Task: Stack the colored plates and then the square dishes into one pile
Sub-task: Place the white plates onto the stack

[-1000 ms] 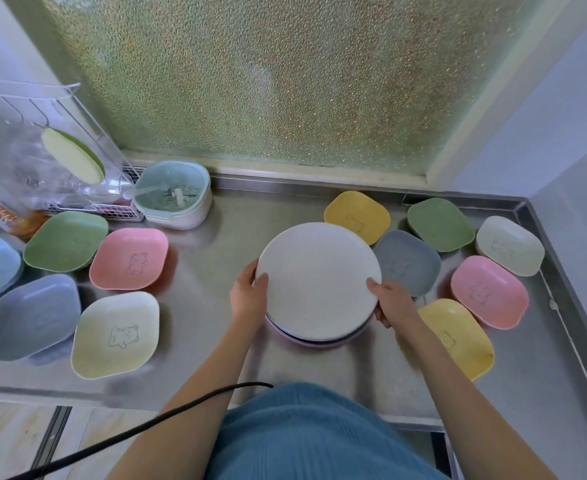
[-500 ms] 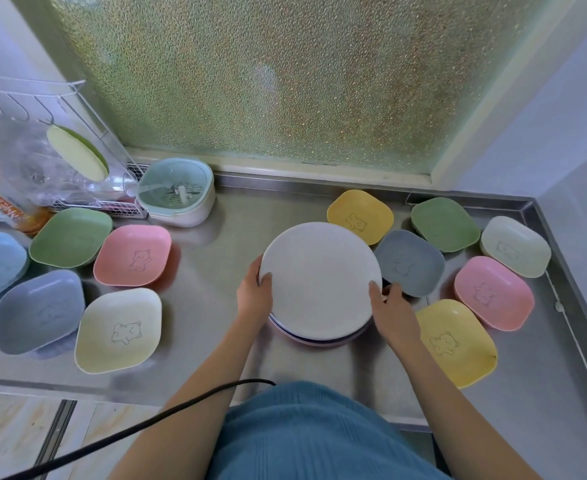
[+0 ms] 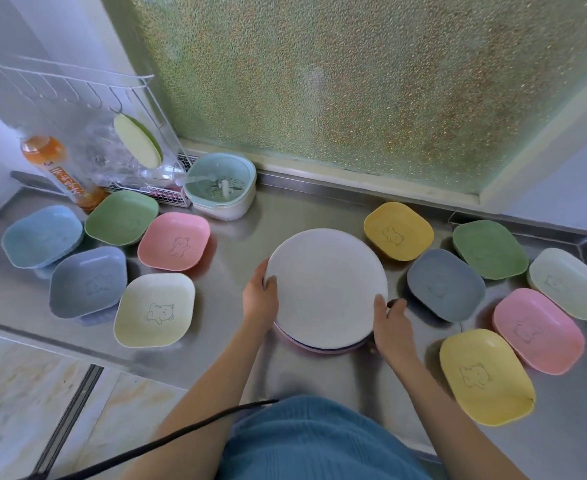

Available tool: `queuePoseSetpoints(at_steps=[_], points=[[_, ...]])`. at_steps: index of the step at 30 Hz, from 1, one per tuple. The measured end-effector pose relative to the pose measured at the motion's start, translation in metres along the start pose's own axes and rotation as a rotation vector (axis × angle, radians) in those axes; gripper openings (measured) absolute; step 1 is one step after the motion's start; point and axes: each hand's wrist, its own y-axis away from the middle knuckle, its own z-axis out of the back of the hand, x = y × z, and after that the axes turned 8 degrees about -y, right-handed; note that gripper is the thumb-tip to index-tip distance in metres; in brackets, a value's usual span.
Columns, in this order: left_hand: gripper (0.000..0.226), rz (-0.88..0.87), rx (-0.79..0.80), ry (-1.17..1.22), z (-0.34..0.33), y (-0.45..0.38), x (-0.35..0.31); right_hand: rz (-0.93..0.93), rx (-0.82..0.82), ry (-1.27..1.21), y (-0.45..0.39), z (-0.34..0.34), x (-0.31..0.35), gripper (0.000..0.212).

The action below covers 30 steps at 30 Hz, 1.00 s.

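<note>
Plates under white plate (image 3: pixel 326 289) mostly hidden; only rims show.

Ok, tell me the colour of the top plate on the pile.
White top plate, seen in the head view.

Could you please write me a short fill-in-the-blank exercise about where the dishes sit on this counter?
1. The top plate of the round stack is ____ in colour.
2. The number of square dishes right of the stack is ____.
3. The square dish nearest the left hand is pale ____.
4. Beside the right hand sits a dark ____ square dish.

Missing words: white; six; yellow; grey
</note>
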Motion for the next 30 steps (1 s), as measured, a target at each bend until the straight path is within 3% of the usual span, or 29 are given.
queuePoseSetpoints(at_steps=[8, 15, 19, 23, 25, 27, 30], points=[[0.045, 0.117, -0.204, 0.023, 0.046, 0.002, 0.019, 0.074, 0.105, 0.066, 0.002, -0.048, 0.023, 0.040], [0.047, 0.102, -0.228, 0.015, 0.070, -0.001, 0.030, 0.091, 0.099, 0.103, 0.004, -0.076, 0.030, 0.042], [0.030, 0.067, -0.220, 0.016, 0.088, -0.004, 0.042, 0.061, 0.023, 0.095, 0.012, -0.082, 0.038, 0.038], [0.023, 0.080, -0.381, -0.060, 0.123, -0.020, 0.064, 0.283, -0.328, 0.299, 0.023, -0.100, 0.054, 0.036], [0.022, 0.119, -0.445, -0.170, 0.149, -0.030, 0.081, 0.498, -0.374, 0.326, 0.032, -0.121, 0.075, 0.030], [0.021, 0.158, -0.453, -0.305, 0.173, -0.037, 0.097, 0.684, -0.280, 0.345, 0.042, -0.149, 0.099, 0.029], [0.026, 0.206, -0.424, -0.411, 0.201, -0.042, 0.114, 0.899, 0.066, 0.495, 0.068, -0.195, 0.136, 0.027]])
